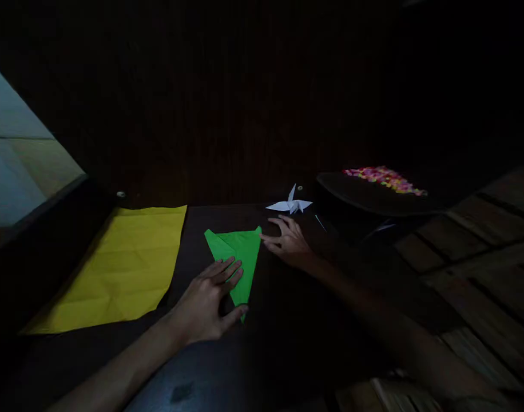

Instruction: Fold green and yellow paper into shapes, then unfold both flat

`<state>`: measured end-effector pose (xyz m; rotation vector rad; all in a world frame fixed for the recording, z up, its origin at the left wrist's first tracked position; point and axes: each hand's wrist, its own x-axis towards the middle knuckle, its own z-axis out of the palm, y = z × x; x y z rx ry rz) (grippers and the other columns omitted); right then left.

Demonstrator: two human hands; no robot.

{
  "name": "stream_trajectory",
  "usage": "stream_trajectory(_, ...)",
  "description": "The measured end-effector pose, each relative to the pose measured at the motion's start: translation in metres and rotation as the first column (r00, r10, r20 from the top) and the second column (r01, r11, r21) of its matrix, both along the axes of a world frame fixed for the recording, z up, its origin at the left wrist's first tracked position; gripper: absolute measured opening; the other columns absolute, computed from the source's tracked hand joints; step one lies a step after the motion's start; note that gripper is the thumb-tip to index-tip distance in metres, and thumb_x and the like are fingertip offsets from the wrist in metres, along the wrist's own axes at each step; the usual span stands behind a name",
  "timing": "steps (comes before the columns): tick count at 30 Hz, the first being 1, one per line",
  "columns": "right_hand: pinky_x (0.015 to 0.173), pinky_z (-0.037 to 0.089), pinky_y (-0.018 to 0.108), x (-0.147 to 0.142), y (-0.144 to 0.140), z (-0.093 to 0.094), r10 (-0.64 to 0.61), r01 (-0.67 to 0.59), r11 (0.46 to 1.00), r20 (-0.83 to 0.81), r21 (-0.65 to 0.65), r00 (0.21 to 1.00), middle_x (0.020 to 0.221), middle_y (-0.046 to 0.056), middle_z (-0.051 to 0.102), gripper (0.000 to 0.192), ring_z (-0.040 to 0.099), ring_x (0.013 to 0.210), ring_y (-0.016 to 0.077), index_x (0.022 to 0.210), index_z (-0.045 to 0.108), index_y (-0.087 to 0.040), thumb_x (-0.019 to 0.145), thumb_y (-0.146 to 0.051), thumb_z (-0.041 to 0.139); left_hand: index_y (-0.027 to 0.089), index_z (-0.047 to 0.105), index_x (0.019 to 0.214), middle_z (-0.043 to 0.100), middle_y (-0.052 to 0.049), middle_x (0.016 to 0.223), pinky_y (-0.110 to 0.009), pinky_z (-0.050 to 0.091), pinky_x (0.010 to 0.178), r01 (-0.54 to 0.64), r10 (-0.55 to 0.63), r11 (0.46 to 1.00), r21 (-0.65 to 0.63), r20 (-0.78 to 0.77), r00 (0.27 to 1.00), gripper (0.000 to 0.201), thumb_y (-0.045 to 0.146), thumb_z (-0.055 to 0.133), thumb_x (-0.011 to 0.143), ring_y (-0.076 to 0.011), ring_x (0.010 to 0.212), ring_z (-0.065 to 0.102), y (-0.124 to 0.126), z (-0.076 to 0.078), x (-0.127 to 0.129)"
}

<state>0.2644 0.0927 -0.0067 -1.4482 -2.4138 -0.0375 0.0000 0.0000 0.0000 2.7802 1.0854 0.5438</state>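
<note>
1. Here, the biggest thing I see is the dark desk (288, 343), dim and filling the lower middle of my view, with wooden floor planks showing off to its right.
2. Next comes a yellow paper sheet (124, 266), creased and lying flat on the left part of the desk, well apart from both hands.
3. A dark round tray (365, 197) sits at the far right of the desk, and a heap of small multicoloured bits (384, 177) lies on it; I cannot tell what they are.
4. The green paper (238, 254) lies flat near the desk's middle, just right of the yellow sheet, folded into a long triangle with its narrow tip toward me.
5. My left hand (208, 300) lies open and palm down on the green paper's lower half, fingers spread across it and thumb near the tip, pressing rather than gripping.
6. My right hand (290, 243) is open too, fingers loosely extended, its fingertips touching the green paper's upper right corner; it grips nothing.
7. Smallest, a white paper crane (290, 205) stands on the desk just beyond my right hand, beside the tray and not touching either.
</note>
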Motion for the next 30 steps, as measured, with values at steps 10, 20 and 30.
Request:
stream_trajectory(10, 0.105, 0.036, 0.055, -0.001, 0.007, -0.009, -0.035, 0.034, 0.99, 0.003, 0.138, 0.999, 0.137, 0.01, 0.05, 0.031, 0.034, 0.132, 0.0342, 0.12, 0.071, -0.031, 0.092, -0.032, 0.056, 0.015, 0.053, 0.139, 0.054, -0.014, 0.144, -0.053, 0.044, 0.109, 0.017, -0.018, 1.0, 0.016, 0.037, 0.999, 0.062, 0.045, 0.064, 0.086, -0.0343, 0.135, 0.046, 0.002, -0.004, -0.003)
stream_trajectory(20, 0.097, 0.043, 0.053, -0.005, -0.014, -0.002, 0.085, -0.037, 0.97, -0.193, 0.239, 0.978, 0.126, 0.013, 0.059, 0.031, 0.046, 0.12, 0.0312, 0.118, 0.068, -0.02, 0.095, -0.03, 0.049, 0.015, 0.05, 0.141, 0.054, -0.014, 0.143, -0.062, 0.038, 0.105, 0.073, -0.072, 0.997, -0.006, 0.043, 0.996, 0.061, 0.027, 0.062, 0.083, -0.0399, 0.136, 0.04, 0.001, 0.002, -0.005)
stream_trajectory(30, 0.104, 0.04, 0.051, -0.028, -0.042, 0.018, 0.296, -0.271, 0.948, -0.149, 0.17, 0.943, 0.132, 0.012, 0.058, 0.032, 0.044, 0.126, 0.0291, 0.123, 0.062, -0.017, 0.095, -0.03, 0.054, 0.015, 0.058, 0.132, 0.065, -0.014, 0.131, -0.052, 0.045, 0.104, 0.205, -0.202, 0.979, -0.013, 0.126, 0.971, 0.051, 0.005, 0.046, 0.083, -0.0271, 0.121, 0.06, 0.009, 0.001, -0.009)
